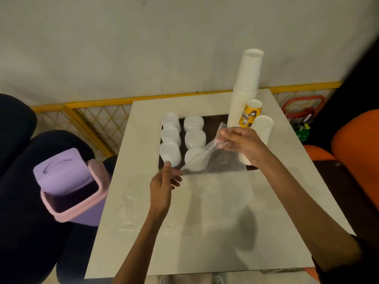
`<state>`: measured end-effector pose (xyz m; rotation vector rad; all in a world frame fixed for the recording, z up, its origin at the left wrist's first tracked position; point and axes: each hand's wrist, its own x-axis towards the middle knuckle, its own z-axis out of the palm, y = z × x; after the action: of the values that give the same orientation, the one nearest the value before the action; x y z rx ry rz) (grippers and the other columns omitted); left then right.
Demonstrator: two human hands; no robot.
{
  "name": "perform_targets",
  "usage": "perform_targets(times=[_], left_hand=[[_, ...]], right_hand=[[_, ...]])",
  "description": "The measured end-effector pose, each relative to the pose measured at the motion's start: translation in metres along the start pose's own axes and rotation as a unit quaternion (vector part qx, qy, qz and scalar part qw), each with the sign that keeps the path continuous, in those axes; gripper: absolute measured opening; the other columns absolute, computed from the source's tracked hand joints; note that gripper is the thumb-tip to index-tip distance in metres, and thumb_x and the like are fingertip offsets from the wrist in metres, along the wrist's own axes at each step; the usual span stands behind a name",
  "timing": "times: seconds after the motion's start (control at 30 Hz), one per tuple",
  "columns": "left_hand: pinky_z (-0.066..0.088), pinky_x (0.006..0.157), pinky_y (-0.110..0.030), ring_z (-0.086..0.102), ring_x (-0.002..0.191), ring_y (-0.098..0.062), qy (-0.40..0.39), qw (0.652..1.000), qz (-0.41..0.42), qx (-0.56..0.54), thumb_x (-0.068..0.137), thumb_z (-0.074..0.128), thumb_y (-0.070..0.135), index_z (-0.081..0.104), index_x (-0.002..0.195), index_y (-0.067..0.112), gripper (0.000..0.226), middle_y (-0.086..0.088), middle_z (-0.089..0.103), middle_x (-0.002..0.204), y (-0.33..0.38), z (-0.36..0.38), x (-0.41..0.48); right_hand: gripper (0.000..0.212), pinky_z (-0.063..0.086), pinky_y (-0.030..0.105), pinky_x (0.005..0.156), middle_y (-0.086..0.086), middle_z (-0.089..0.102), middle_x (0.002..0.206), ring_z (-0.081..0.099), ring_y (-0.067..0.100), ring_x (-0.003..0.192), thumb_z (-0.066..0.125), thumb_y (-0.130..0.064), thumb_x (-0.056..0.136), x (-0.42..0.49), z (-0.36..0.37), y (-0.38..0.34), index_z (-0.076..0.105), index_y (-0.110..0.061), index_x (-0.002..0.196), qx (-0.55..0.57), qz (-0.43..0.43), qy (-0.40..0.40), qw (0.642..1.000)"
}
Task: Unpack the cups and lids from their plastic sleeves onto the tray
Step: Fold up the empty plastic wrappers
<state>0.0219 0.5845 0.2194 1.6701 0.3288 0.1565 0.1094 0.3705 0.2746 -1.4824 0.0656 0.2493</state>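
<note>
- Head view: the left grip [164,181] is pinched on the lower corner of a clear plastic sleeve [213,158], with the thumb raised above the curled fingers.
- The right grip [242,144] is pinched on the upper edge of the same sleeve, up and to the right of the left grip.
- The sleeve is held stretched and flat between the two grips, above the near edge of a dark tray [213,119].
- Six lid stacks [171,121] are seen on the tray in two rows, just beyond the left grip; the nearest one of the right-hand row is seen through the sleeve.
- A tall cup stack [248,83] is seen upright just beyond the right grip, with a yellow printed cup [251,113] and a short white cup stack [262,128] beside it, partly hidden by that grip.
- The tray is carried by a pale counter [205,253]; a second flattened plastic film [135,212] is spread on it, below the left grip.
- A purple bin [67,185] with a pink rim is seen left of the left grip, off the counter.
</note>
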Motion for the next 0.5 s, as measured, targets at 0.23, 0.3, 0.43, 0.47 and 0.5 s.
perform_targets(times=[0.23,0.3,0.43,0.47,0.5], left_hand=[[0.05,0.078,-0.032,0.06,0.082,-0.013,-0.053,0.998,-0.006,-0.031,0.088,0.065,0.02,0.068,0.084,0.008,0.012,0.002,0.068,0.084,0.024,0.021,0.007],[0.052,0.077,-0.042,0.06,0.085,-0.016,-0.011,0.998,0.007,-0.054,0.085,0.068,0.017,0.064,0.084,0.003,0.014,0.005,0.064,0.086,0.033,0.024,0.013],[0.048,0.089,-0.035,0.059,0.101,-0.013,0.032,0.996,0.023,-0.075,0.079,0.074,0.016,0.061,0.105,0.001,0.033,0.017,0.052,0.106,0.047,0.021,0.03],[0.048,0.09,-0.029,0.058,0.105,-0.012,0.03,0.996,0.032,-0.074,0.079,0.075,0.016,0.061,0.108,0.001,0.036,0.019,0.051,0.111,0.049,0.02,0.034],[0.048,0.087,-0.02,0.057,0.105,-0.008,0.023,0.996,0.041,-0.075,0.079,0.074,0.014,0.062,0.108,0.0,0.034,0.018,0.05,0.115,0.05,0.018,0.038]], right_hand=[[0.012,0.055,0.019,0.07,0.002,0.074,0.09,0.07,0.01,0.082,0.059,-0.017,0.091,-0.005,-0.001,-0.01,0.067,-0.011,0.098,0.052,-0.027,0.028,0.998],[0.016,0.054,0.025,0.083,0.007,0.072,0.101,0.069,0.016,0.094,0.06,-0.02,0.09,-0.008,-0.005,-0.01,0.066,-0.012,0.102,0.033,-0.028,0.02,0.999],[0.025,0.048,0.04,0.1,0.012,0.068,0.112,0.063,0.026,0.108,0.069,-0.028,0.081,-0.015,-0.013,-0.005,0.069,-0.012,0.1,-0.061,-0.006,0.024,0.998],[0.023,0.049,0.041,0.099,0.012,0.067,0.111,0.065,0.025,0.105,0.069,-0.025,0.082,-0.016,-0.015,-0.006,0.068,-0.011,0.1,-0.064,-0.004,0.031,0.997],[0.017,0.05,0.039,0.097,0.011,0.068,0.107,0.067,0.022,0.098,0.067,-0.022,0.085,-0.017,-0.015,-0.007,0.068,-0.01,0.098,-0.063,-0.01,0.033,0.997]])
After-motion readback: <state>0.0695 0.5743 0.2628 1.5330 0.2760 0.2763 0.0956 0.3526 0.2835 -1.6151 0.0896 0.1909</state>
